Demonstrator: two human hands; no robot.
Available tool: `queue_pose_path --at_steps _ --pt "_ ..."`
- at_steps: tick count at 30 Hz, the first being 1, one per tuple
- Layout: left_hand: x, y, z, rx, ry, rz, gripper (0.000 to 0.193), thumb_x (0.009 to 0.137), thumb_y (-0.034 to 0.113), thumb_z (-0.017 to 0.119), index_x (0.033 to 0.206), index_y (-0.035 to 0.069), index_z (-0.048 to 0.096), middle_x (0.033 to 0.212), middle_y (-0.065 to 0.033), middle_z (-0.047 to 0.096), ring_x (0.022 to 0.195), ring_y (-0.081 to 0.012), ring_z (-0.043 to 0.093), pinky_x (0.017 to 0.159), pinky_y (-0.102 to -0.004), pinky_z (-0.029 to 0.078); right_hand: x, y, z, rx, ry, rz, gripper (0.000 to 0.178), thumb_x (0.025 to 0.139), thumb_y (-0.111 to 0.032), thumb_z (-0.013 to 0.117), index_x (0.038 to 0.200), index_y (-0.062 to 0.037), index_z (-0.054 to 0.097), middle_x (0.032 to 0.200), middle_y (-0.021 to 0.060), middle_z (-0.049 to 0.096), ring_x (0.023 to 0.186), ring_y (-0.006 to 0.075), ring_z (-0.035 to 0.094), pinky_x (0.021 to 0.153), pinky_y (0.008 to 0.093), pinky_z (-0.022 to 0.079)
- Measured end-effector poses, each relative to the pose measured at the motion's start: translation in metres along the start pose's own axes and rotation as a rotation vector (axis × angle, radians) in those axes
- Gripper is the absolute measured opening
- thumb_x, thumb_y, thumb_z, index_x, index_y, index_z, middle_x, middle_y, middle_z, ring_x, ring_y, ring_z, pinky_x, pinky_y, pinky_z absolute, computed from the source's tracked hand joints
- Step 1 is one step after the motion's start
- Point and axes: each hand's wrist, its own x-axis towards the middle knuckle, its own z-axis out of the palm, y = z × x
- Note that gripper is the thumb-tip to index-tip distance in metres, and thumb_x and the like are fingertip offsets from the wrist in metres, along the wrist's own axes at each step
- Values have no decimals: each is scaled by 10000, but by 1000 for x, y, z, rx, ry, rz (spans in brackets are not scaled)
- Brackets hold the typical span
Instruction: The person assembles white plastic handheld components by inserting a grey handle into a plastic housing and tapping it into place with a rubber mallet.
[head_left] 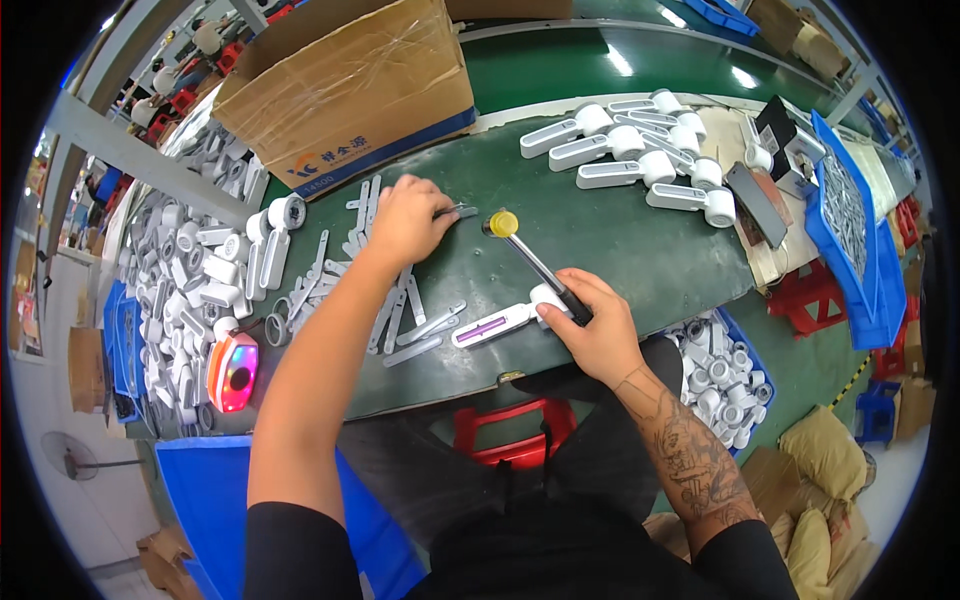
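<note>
**Mallet in one hand, strip under the other**

The mallet (535,262) lies slantwise across the middle of the frame, its yellow head up and left, its dark handle running down and right into the right hand (590,330). Just below it, at lower centre, sits a white fan body (500,322), a long handle with a purple stripe down its slot and a rounded head tucked against the right hand. That hand is curled tight around the mallet's handle, knuckles up, its heel resting on or just beside the fan's head; the view is too warped to say which.

The left hand (405,220) reaches up from the lower left, forearm stretched long across the green table (620,250), palm down. Its fingertips are pressed together on a thin grey strip (455,211) just left of the yellow head.

More loose strips (400,310) lie scattered to the left of centre. Finished white fans (640,160) are lined up at upper right, and a cardboard box (350,90) stands at upper left.
</note>
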Motion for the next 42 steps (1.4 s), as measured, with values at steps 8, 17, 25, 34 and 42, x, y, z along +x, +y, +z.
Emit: queue_pose_path --at_steps 8,17,25,34,42 --pt "-71 61 -6 -287 268 17 396 998 59 750 1392 24 732 987 -164 641 925 -368 639 874 -446 541 2 1 1 -9 13 -10 419 936 -256 870 1274 -25 782 1316 168 753 1140 359 754 992 403 591" --pt "-116 123 -23 -614 186 -78 273 941 78 837 1209 60 784 927 -131 773 844 -327 726 797 -399 576 1 3 2 -11 14 -22 432 933 -272 876 1277 -28 782 1324 177 752 1150 369 753 990 408 596" --pt "-117 140 -3 -635 283 -120 133 948 53 814 1079 49 836 950 -124 772 873 -312 711 775 -397 563 -1 3 3 0 20 -36 431 939 -266 869 1283 -24 775 1321 175 752 1149 368 752 993 408 597" --pt "-121 137 4 -707 193 -257 175 966 76 808 1132 73 862 884 -84 659 918 -256 674 787 -362 544 -2 4 3 -7 33 -40 416 944 -253 858 1278 -19 773 1314 171 752 1137 368 751 982 411 596" --pt "-123 134 10 -753 208 -240 201 973 83 811 1166 69 865 932 -102 691 958 -230 694 832 -351 569 -1 0 4 -14 17 -39 388 960 -209 850 1266 13 763 1297 163 757 1123 330 759 987 384 585"
